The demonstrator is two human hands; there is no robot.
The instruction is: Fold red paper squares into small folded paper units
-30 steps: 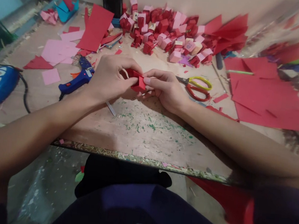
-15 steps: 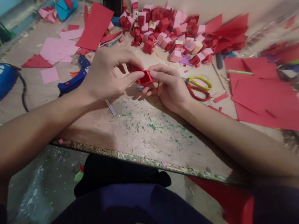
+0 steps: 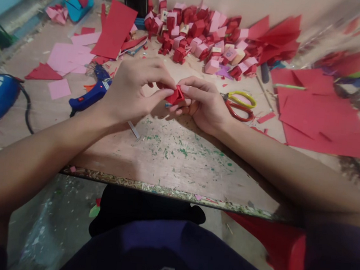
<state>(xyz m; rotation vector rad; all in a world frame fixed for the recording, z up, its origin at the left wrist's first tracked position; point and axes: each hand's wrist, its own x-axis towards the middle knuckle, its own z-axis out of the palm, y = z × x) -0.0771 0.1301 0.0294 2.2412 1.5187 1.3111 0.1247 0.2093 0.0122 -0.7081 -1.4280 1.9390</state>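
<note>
Wooden worktable (image 3: 176, 170), strewn with green specks (image 3: 183, 152), stood against a pale wall (image 3: 259, 2). Landmark: small red paper box (image 3: 172, 98), held just above the tabletop. Left hand (image 3: 132, 88) pinched its near-left side between thumb and fingers; right hand (image 3: 210, 106) gripped the opposite side. Progress: walls appeared folded; closing the open face seemed left. Box looked plain and angular, with a dark triangular gap. Right of box: scissors (image 3: 233, 111). Left: blue glue gun (image 3: 91, 96). Beyond: heap of red and pink boxes (image 3: 198, 28).
</note>
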